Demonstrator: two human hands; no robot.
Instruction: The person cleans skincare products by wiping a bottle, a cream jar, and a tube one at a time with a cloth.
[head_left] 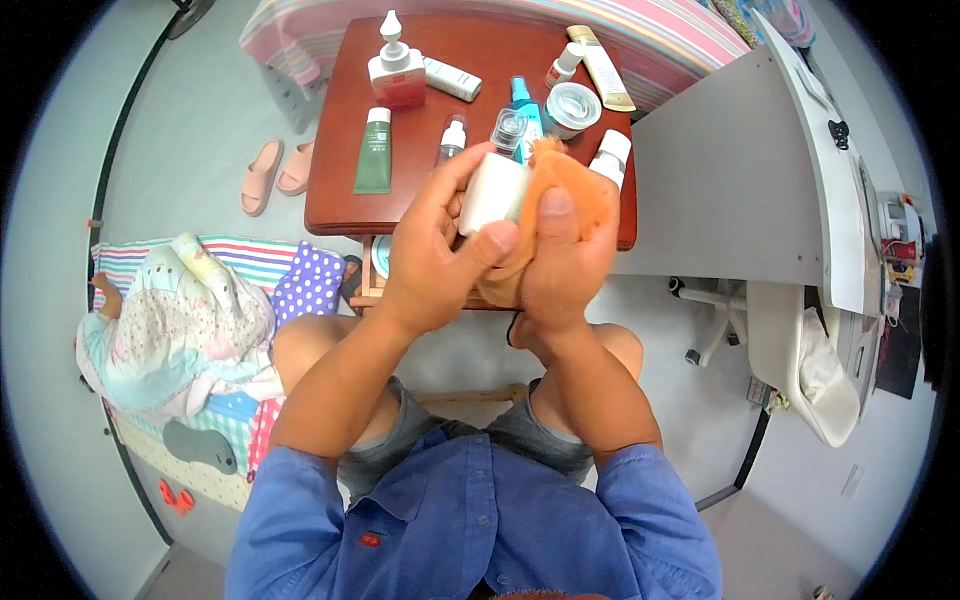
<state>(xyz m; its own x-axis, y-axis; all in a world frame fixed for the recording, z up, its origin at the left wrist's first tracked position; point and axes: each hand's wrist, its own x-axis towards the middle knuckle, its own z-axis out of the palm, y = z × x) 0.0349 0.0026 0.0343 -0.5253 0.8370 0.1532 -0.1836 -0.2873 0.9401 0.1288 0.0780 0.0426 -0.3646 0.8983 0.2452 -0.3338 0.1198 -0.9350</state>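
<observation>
My left hand [428, 255] is wrapped round a smooth white container [494, 196], tilted above the front of the red-brown table [335, 190]. An orange cloth [575, 185] is gripped in my right hand [562, 262], with the thumb on top. The cloth lies against the container's right side. Just beyond my hands stand a clear-capped bottle [508, 128], a blue spray bottle [522, 98], a small pump bottle [453, 136] and a white-capped bottle [611, 155]. The container's label side is hidden from me.
On the table are a pump bottle with red liquid [398, 80], a green tube [375, 155], a lidded jar [573, 108] and a cream tube [601, 68]. A drawer [370, 290] sticks out below. A grey cabinet [730, 170] stands right; bedding [190, 320] lies left.
</observation>
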